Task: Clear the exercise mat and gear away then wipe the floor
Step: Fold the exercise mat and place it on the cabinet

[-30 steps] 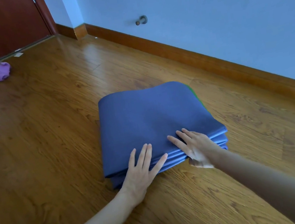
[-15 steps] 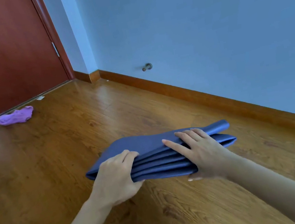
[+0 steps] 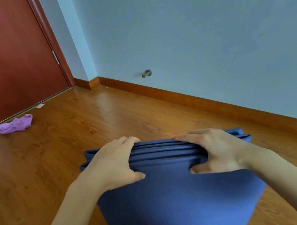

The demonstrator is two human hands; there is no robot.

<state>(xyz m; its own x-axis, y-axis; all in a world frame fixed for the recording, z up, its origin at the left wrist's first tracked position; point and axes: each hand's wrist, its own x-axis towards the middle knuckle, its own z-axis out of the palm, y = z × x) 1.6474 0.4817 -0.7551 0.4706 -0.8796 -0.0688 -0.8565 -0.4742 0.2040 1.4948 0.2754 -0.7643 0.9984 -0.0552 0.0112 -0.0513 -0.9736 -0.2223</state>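
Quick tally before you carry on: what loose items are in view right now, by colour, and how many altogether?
Blue: 1, the folded mat, gripped by the left hand and the right hand.
Purple: 1, the crumpled cloth on the floor by the door.
Total: 2

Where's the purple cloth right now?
Head view, far left: the purple cloth lies on the floor just before the red door.

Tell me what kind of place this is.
Probably a room in a home: wood-plank floor, pale blue wall with wooden skirting, and a reddish-brown door. Both hands grip a folded blue mat.
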